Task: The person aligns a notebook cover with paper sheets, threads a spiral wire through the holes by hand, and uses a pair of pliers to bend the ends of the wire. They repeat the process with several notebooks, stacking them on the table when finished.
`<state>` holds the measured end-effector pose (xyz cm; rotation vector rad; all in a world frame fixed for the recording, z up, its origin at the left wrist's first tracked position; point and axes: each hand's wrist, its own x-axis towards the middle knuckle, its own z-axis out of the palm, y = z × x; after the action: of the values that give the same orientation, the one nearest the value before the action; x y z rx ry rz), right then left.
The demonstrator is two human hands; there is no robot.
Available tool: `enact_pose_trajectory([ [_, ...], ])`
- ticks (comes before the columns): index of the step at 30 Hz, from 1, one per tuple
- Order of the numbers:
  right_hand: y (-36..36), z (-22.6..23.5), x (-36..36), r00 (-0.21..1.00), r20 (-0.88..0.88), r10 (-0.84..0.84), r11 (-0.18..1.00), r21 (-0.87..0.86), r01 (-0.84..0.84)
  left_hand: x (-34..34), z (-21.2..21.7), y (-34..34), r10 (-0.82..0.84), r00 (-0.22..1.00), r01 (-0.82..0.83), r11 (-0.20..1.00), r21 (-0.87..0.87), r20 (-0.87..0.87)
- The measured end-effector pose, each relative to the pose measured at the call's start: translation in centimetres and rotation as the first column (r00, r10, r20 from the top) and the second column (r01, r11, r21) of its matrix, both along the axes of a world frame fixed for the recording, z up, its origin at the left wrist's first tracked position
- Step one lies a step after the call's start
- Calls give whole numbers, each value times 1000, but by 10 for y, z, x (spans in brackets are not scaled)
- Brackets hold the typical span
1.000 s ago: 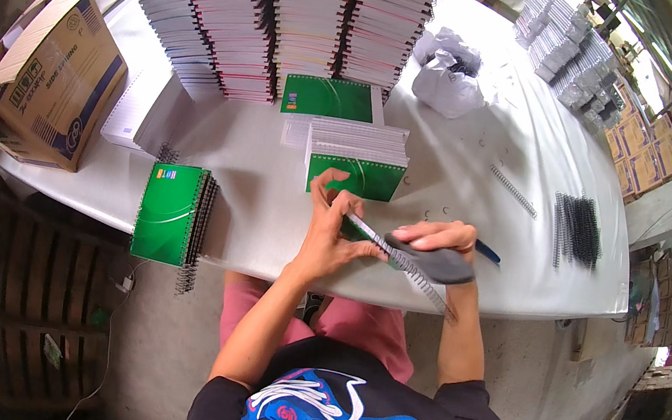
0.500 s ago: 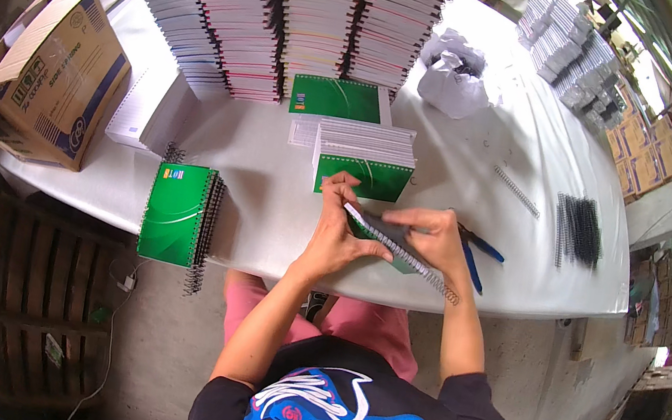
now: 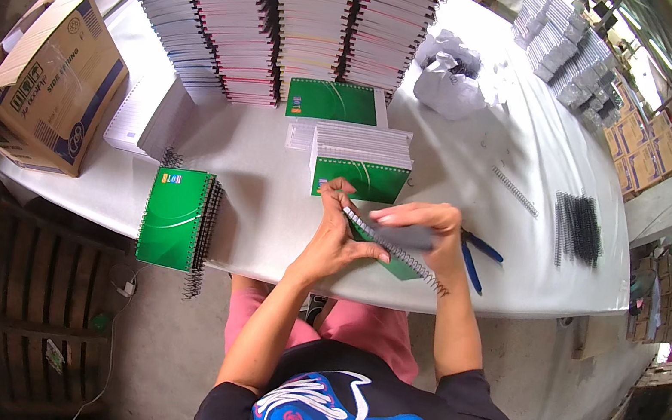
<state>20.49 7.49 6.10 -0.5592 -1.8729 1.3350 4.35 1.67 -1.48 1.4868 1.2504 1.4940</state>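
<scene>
White table, smooth matte top, curved by the lens. At its near edge, centre, the left hand and right hand together hold a green-covered notebook with a metal spiral wire running diagonally along its upper edge; the wire's loose end sticks out past the notebook corner toward the near right. Left fingers are curled closed around the notebook's left end, thumb on the cover; right fingers are bent and closed over the wire and the upper right part of the notebook. Just beyond the hands lies a short pile of unbound pages topped by a green cover, and a second green cover lies flat behind it. Near left, a stack of finished green spiral notebooks overhangs the table edge, black coils showing on its right side. At the far side stand four tall stacks of notebooks, edges striped white and pink, covers red, blue and yellow. Far left, an open brown cardboard box tilts on the corner; its contents cannot be seen. Blue-handled pliers lie just right of the right hand. Further right lie a loose silver coil and a bundle of black coils. Crumpled white plastic bag sits far centre-right.
</scene>
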Motion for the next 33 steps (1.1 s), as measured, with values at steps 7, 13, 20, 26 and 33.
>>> enact_pose_trajectory([
  [7, 23, -3, 53, 812, 215, -543, 818, 353, 454, -1, -2, -1, -3, 962, 7, 1000, -15, 273],
  [13, -28, -38, 124, 215, 622, -753, 653, 669, 354, 1, 13, -8, 45, 957, -48, 999, 6, 287],
  [20, -65, -51, 117, 499, 402, -768, 641, 482, 597, 20, 39, -22, 234, 941, -262, 961, 91, 245],
  [26, -110, 36, 29, 678, 341, -651, 676, 666, 314, 22, 50, -32, 396, 915, -369, 896, 247, -71],
  [33, -109, 29, 13, 664, 402, -631, 703, 657, 271, 22, 46, -33, 442, 890, -385, 859, 338, -108],
])
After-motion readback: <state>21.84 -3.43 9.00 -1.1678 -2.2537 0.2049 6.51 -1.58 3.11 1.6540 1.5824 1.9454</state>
